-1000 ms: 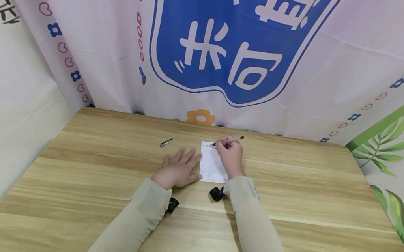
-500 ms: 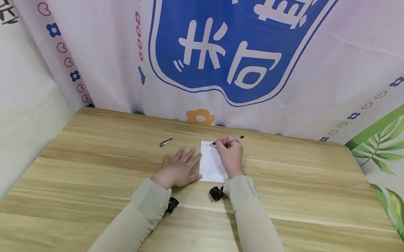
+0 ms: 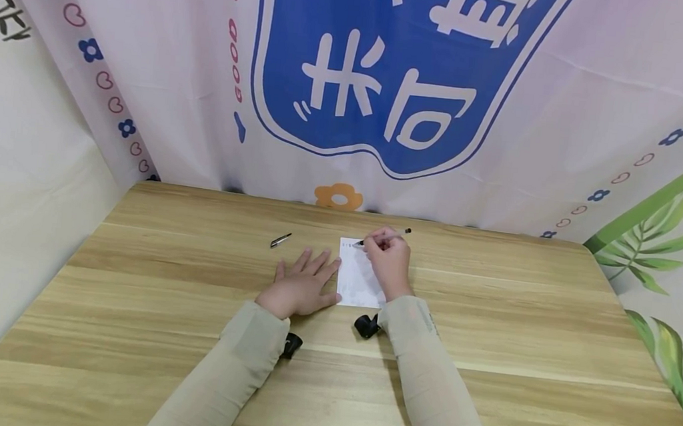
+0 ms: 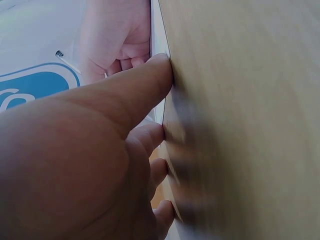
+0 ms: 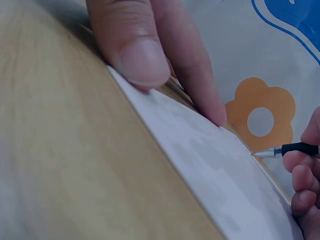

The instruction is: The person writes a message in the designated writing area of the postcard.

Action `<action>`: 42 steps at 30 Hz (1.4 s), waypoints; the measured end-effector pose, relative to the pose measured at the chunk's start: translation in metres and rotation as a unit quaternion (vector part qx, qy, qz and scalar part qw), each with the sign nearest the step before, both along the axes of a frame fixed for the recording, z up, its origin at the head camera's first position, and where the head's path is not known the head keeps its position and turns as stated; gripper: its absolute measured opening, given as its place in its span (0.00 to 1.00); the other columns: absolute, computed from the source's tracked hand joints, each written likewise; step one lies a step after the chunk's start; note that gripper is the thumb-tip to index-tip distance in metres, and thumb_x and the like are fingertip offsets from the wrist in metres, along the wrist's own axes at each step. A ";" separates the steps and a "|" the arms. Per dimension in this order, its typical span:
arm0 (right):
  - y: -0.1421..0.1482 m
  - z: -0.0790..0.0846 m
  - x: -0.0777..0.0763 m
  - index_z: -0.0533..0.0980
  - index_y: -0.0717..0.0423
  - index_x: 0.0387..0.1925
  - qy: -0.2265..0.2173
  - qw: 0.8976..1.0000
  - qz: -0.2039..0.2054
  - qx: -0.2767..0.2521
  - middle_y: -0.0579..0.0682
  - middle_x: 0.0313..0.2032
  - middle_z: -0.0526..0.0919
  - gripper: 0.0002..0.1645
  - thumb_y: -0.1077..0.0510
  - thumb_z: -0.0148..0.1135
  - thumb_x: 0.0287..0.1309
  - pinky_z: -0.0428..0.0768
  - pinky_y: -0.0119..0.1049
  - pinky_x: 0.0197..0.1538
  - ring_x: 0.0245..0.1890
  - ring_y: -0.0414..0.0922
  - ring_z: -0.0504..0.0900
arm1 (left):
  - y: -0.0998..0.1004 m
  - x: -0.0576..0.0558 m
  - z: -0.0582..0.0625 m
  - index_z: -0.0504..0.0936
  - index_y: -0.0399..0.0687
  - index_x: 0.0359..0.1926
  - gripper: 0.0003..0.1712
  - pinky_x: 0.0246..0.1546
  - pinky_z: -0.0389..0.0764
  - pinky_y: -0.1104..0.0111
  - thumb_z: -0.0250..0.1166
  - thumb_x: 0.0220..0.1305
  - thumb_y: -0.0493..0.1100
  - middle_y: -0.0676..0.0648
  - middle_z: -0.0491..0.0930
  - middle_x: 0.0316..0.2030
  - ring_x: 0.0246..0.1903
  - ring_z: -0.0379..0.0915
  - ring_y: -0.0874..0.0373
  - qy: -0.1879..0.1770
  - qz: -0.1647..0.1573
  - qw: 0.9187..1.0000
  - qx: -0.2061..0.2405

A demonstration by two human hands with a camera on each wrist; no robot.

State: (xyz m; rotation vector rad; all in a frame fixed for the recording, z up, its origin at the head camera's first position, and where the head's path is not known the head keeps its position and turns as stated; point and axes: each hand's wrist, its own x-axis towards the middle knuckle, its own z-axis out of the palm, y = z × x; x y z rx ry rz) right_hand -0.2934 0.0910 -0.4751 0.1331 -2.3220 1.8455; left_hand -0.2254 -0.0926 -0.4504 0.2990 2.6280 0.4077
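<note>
A small white sheet of paper (image 3: pixel 357 281) lies on the wooden table, with a short row of tiny marks along its top. My right hand (image 3: pixel 390 260) grips a pen (image 3: pixel 400 234) whose tip meets the paper near that row. The pen's clear tip and black grip (image 5: pixel 295 149) show up close in the right wrist view. My left hand (image 3: pixel 299 290) is spread flat on the table, its thumb and index fingertip pressing the paper's left edge. In the right wrist view the left thumb (image 5: pixel 142 62) rests on a corner of the sheet.
A black pen cap or short pen (image 3: pixel 281 240) lies up and left of the paper. Black wrist cameras (image 3: pixel 365 326) sit by both sleeves. Behind the table's far edge hangs a printed curtain (image 3: pixel 203 128) with a blue emblem.
The view has shifted very slightly. The right hand stays at the top of the paper with the pen, and the left hand keeps its place.
</note>
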 end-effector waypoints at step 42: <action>0.000 -0.002 -0.002 0.81 0.64 0.32 0.013 1.000 -0.012 -0.008 0.53 0.28 0.83 0.06 0.65 0.62 0.62 0.76 0.29 0.27 0.25 0.44 0.79 | 0.001 0.000 0.000 0.41 0.66 0.82 0.45 0.68 0.27 0.31 0.52 0.74 0.66 0.54 0.31 0.81 0.78 0.16 0.46 -0.001 0.004 1.000 0.001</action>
